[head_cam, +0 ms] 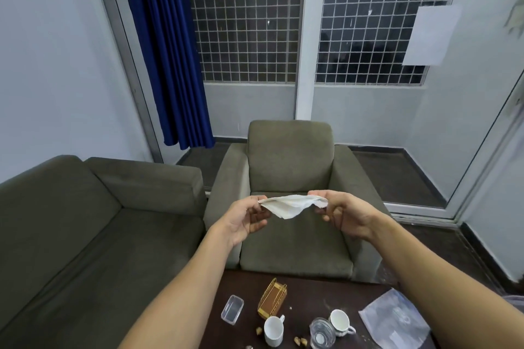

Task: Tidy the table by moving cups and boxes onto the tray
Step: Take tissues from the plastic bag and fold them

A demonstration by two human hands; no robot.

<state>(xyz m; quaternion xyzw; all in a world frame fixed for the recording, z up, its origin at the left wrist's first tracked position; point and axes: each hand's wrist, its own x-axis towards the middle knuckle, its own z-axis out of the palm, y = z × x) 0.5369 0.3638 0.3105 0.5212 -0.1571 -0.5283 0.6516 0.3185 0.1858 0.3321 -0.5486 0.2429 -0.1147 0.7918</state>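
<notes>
Both hands are raised above the table and stretch a white tissue [289,205] between them. My left hand [248,217] pinches its left end and my right hand [341,212] pinches its right end. Down on the dark table [306,295] stand a white cup [274,331] and a second white cup [340,322] tipped to one side. A clear plastic box [232,309] lies at the left, and a gold and brown wire holder [272,302] stands behind the first cup. No tray is in view.
A clear glass [321,334] sits between the cups, with crumbs [300,340] scattered nearby. A plastic bag [395,321] lies at the table's right. A grey armchair [289,178] faces the table, and a grey sofa [85,221] runs along the left.
</notes>
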